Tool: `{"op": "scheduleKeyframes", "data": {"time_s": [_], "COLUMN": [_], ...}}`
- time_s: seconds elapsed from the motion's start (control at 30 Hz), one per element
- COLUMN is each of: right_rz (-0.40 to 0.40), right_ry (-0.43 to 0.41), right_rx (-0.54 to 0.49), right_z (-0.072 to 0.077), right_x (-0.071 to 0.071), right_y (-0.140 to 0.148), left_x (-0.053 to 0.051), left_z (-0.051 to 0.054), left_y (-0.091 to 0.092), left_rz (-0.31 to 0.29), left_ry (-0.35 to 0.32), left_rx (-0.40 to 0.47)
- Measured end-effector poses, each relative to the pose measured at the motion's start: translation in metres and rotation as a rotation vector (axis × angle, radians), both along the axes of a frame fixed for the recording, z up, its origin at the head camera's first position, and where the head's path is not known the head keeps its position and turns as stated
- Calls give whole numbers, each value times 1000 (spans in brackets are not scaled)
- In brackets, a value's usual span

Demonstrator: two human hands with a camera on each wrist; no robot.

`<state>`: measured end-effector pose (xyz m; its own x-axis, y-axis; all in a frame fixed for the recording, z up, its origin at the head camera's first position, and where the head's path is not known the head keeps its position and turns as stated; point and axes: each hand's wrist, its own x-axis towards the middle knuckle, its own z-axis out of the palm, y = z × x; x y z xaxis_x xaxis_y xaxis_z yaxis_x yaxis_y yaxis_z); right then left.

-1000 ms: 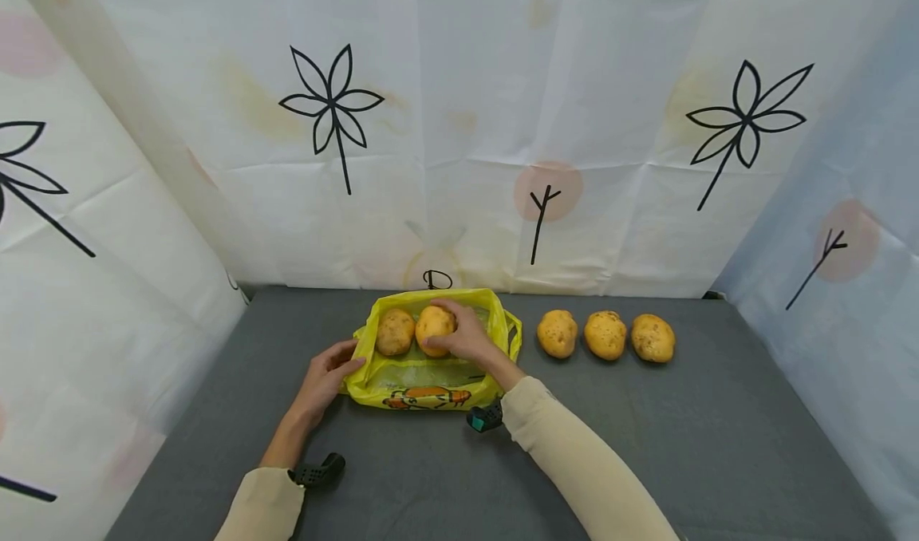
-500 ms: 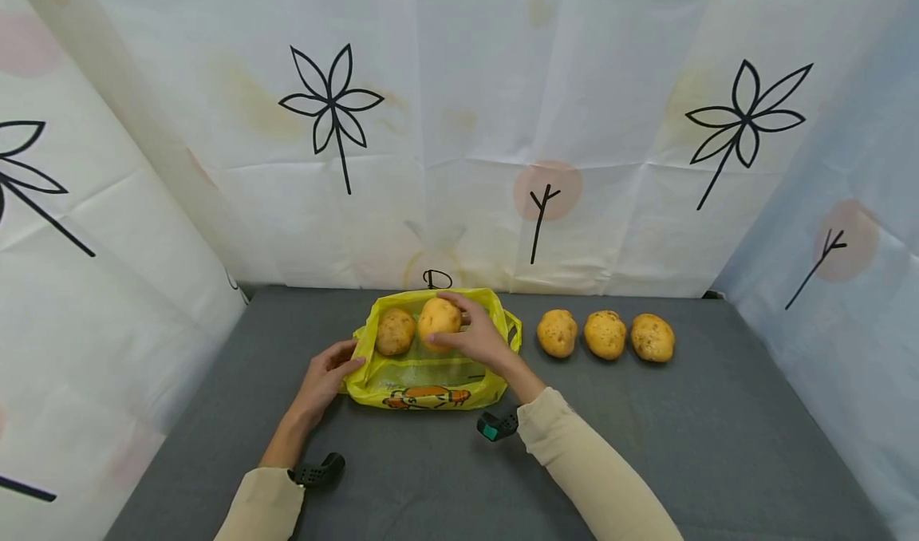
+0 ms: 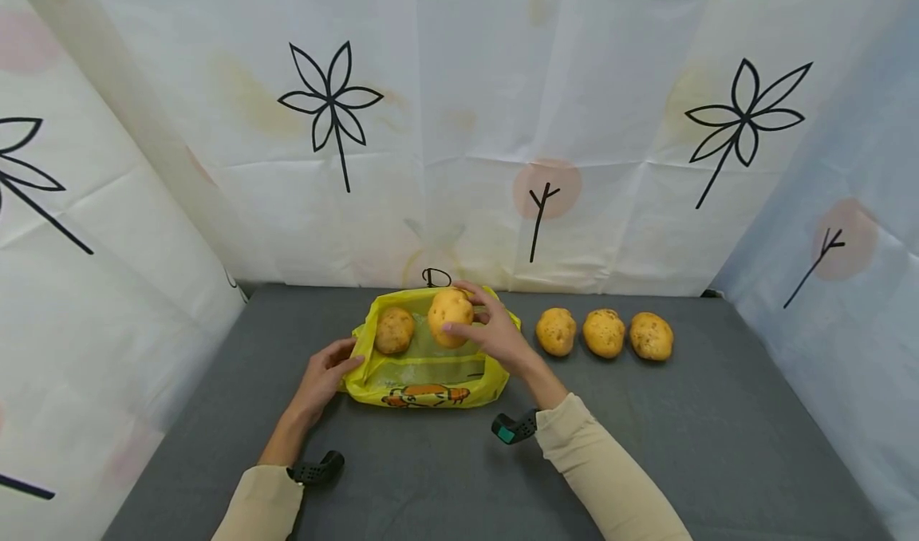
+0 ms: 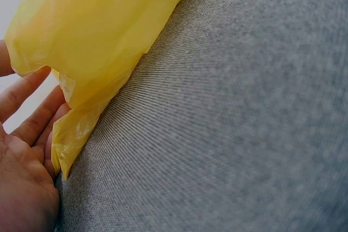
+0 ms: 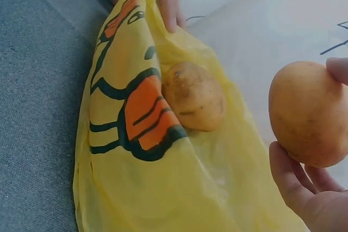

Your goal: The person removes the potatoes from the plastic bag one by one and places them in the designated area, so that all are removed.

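A yellow plastic bag (image 3: 424, 393) with an orange and black print lies mouth up on the table. My left hand (image 3: 321, 375) holds its left rim, the thumb over the edge and the other fingers on the outer side. In the left wrist view those fingers are partly behind the yellow film. A potato (image 3: 393, 330) sits inside the bag at the left. Over the right part of the bag's mouth, my right hand (image 3: 501, 335) grips another potato (image 5: 307, 115) between thumb and fingers, raised clear of the bag's floor.
Three potatoes stand in a row right of the bag: a near one (image 3: 556, 332), a middle one (image 3: 604, 333) and a far right one (image 3: 651, 337). The grey table (image 3: 718, 445) ends at a patterned white cloth wall (image 3: 459, 126) behind and at both sides.
My right hand has lifted the gripped potato from beside the other one in the bag, upward and to the right. The left hand keeps its place on the rim.
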<state>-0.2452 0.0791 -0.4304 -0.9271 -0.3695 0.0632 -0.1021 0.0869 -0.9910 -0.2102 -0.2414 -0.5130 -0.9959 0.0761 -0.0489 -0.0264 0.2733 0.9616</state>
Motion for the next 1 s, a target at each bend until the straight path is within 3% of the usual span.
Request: {"op": "scheduleKeyframes", "data": {"time_s": [0.23,1.0], "right_rz": [34,36], "right_ry": [20,70], "right_rx": [-51,-52], "right_z": [2,2], "right_x": [0,-3], "right_y": [4,7], "left_x": [0,0], "left_z": [1,1], "left_y": [0,0], "left_rz": [1,9], "left_ry": [4,-12], "left_rx": [7,3]}}
